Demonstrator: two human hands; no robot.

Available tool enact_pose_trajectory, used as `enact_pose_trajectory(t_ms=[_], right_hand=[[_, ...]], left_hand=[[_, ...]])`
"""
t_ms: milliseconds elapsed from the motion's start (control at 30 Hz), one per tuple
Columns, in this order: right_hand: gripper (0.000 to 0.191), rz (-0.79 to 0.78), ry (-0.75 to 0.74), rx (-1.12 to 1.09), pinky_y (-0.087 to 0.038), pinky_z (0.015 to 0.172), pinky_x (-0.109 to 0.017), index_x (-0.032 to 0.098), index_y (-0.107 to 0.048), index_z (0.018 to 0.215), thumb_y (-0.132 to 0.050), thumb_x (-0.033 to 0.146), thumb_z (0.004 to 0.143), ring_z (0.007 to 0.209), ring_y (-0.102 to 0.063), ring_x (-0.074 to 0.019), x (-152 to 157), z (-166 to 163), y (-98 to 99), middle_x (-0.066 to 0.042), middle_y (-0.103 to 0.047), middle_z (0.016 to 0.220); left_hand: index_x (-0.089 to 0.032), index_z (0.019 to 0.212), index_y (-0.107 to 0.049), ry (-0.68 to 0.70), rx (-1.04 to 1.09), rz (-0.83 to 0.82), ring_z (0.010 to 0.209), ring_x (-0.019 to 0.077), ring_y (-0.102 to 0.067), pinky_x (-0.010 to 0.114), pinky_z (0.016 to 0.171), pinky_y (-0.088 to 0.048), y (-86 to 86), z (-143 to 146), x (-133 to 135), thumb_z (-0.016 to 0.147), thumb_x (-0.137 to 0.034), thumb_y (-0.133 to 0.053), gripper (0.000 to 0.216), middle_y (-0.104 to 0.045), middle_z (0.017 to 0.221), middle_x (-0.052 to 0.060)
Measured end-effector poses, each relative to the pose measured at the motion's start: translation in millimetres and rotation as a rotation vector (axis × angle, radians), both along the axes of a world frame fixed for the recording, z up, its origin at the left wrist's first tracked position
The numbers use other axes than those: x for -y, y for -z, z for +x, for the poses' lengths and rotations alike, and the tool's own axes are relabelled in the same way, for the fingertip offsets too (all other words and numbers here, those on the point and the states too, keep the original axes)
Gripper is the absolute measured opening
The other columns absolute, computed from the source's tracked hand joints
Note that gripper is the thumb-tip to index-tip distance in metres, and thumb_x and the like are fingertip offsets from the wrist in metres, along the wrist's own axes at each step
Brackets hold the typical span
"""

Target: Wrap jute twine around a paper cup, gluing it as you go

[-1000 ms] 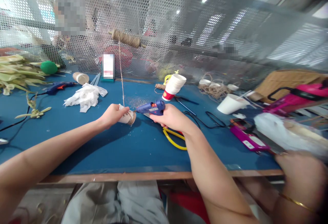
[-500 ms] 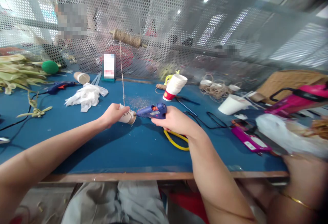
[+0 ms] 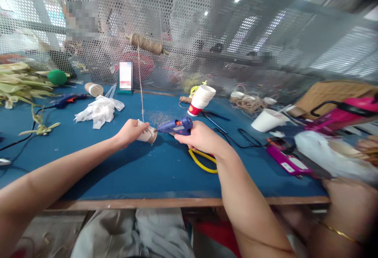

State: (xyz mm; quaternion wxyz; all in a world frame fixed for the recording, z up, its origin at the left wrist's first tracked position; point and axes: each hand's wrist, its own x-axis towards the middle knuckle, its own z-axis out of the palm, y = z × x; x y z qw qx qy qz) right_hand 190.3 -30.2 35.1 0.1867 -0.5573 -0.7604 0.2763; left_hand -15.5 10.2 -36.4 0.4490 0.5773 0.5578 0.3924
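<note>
My left hand [image 3: 129, 133] is closed around a paper cup [image 3: 147, 134] tipped on its side, its far end facing right. Twine [image 3: 141, 89] runs from the cup up to a spool [image 3: 146, 44] mounted on the mesh panel. In my right hand [image 3: 201, 137] is a blue hot glue gun [image 3: 177, 126], its nozzle at the twine-wrapped end of the cup. Whether the tip touches is too small to tell. Yellow-handled scissors [image 3: 203, 163] lie below my right hand, partly hidden by it.
Behind stands a stack of paper cups [image 3: 202, 100]. Crumpled white material [image 3: 99, 110] and another glue gun [image 3: 71, 100] lie left. To the right are a white cup [image 3: 267, 120], a purple power strip [image 3: 289, 161], a pink bottle [image 3: 342, 114] and another person's arm [image 3: 348, 207].
My hands, the cup and the glue gun stay almost in place. The other person's arm at the right has shifted slightly.
</note>
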Motion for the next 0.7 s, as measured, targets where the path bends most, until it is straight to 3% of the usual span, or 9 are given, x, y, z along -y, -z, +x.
enact_pose_trajectory(t_ms=[700], right_hand=[[0.019, -0.003, 0.023, -0.058, -0.035, 0.033, -0.018, 0.016, -0.05, 0.052, -0.056, 0.027, 0.067, 0.032, -0.042, -0.0069, -19, -2, 14.4, 0.003, -0.047, 0.037]], left_hand=[[-0.011, 0.063, -0.062, 0.032, 0.008, 0.034, 0.042, 0.011, -0.048, 0.021, 0.04, -0.03, 9.4, -2, -4, 0.067, -0.043, -0.056, 0.032, -0.054, 0.045, 0.001]])
